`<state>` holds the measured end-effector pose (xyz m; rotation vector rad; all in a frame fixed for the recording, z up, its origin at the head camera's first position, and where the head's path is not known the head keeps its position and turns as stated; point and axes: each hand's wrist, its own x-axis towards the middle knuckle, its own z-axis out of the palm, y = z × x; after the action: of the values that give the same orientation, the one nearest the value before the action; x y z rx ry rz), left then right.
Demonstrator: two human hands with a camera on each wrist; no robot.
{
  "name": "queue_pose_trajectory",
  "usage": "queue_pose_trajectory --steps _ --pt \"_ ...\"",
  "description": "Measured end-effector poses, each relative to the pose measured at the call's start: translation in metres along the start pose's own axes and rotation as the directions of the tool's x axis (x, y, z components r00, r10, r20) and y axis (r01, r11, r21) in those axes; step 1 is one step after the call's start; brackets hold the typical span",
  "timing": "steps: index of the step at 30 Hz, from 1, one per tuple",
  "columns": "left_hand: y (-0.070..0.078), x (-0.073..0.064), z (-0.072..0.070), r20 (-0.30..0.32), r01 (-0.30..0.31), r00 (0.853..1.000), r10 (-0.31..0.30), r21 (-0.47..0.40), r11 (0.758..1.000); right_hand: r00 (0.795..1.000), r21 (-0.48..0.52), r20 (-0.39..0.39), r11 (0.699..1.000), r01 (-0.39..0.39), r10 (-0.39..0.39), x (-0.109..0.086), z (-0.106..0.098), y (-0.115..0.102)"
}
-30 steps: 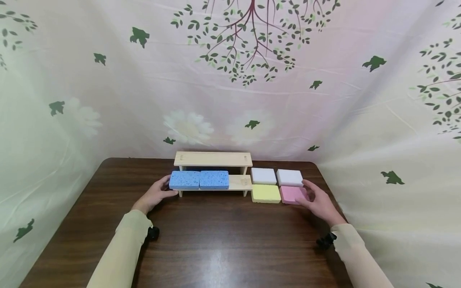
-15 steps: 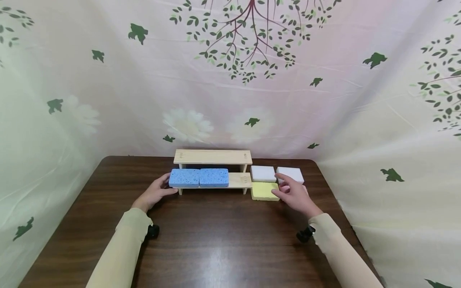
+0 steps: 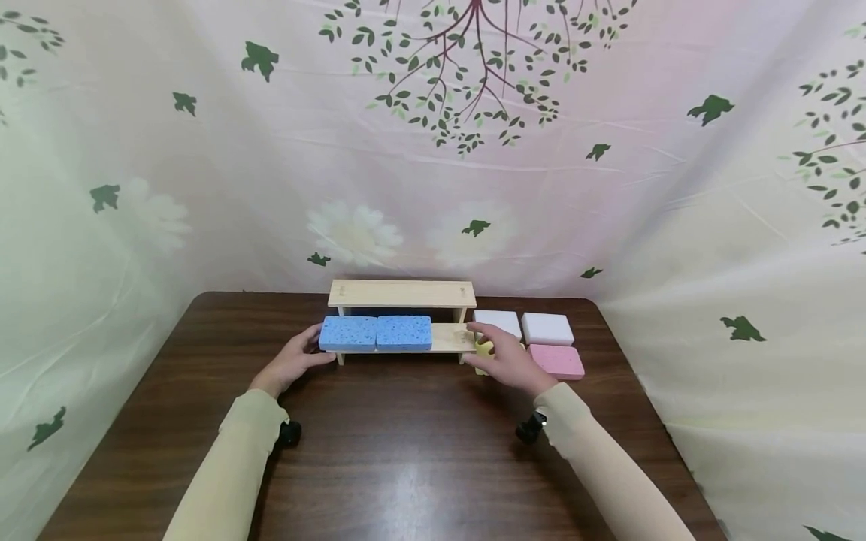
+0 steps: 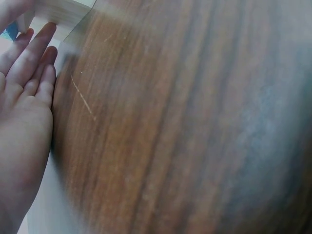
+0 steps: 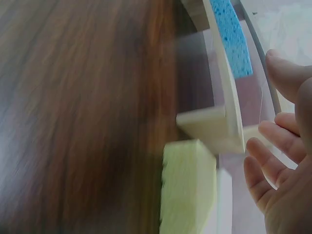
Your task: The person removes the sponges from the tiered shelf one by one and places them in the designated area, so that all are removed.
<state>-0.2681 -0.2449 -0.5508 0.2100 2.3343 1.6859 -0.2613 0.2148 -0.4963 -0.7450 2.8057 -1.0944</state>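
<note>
My left hand (image 3: pixel 289 364) is at the left end of the two-tier wooden shelf (image 3: pixel 449 338), beside a blue sponge (image 3: pixel 348 333) on the lower tier. Its thumb lies near the front edge and the other fingers reach toward the back; in the left wrist view these fingers look fairly straight. A second blue sponge (image 3: pixel 404 333) sits right against the first. My right hand (image 3: pixel 510 362) is spread at the shelf's right end, over a yellow sponge (image 5: pixel 187 187) that it partly hides in the head view. The right wrist view shows nothing between its fingers.
Beside the shelf lie two white sponges, one nearer the shelf (image 3: pixel 497 321) and one farther right (image 3: pixel 547 328). A pink sponge (image 3: pixel 556 361) lies in front of the farther one. The brown wooden table (image 3: pixel 379 451) meets a printed cloth (image 3: pixel 406 180) at the back.
My right hand has moved left from the pink sponge, across the yellow one, to the right end of the shelf. The pink sponge stayed on the table. My left hand has kept its place.
</note>
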Motion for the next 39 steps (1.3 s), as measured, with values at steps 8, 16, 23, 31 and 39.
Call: queue_pose_trajectory --steps 8,16,23,31,39 --pt "-0.007 0.003 0.001 0.001 -0.011 1.000 0.011 0.016 1.000 0.999 0.012 0.013 0.999 0.053 -0.053 0.022 0.016 -0.016" --pt "-0.007 0.003 0.001 -0.004 -0.008 1.000 0.008 0.021 1.000 0.998 -0.031 0.000 0.997 0.066 -0.066 0.036 0.027 -0.023" --pt "-0.006 0.002 0.001 0.000 -0.026 1.000 0.026 0.010 1.000 0.999 -0.047 0.020 0.998 0.039 -0.038 0.047 0.032 -0.027" --pt "-0.010 0.004 0.001 -0.008 -0.038 0.999 0.038 0.015 0.999 0.998 -0.025 0.052 1.000 -0.020 0.021 0.053 0.038 -0.031" --pt "-0.013 0.007 0.000 -0.003 -0.042 0.999 0.042 -0.003 0.999 0.997 -0.050 0.060 0.998 -0.040 0.043 0.057 0.042 -0.034"
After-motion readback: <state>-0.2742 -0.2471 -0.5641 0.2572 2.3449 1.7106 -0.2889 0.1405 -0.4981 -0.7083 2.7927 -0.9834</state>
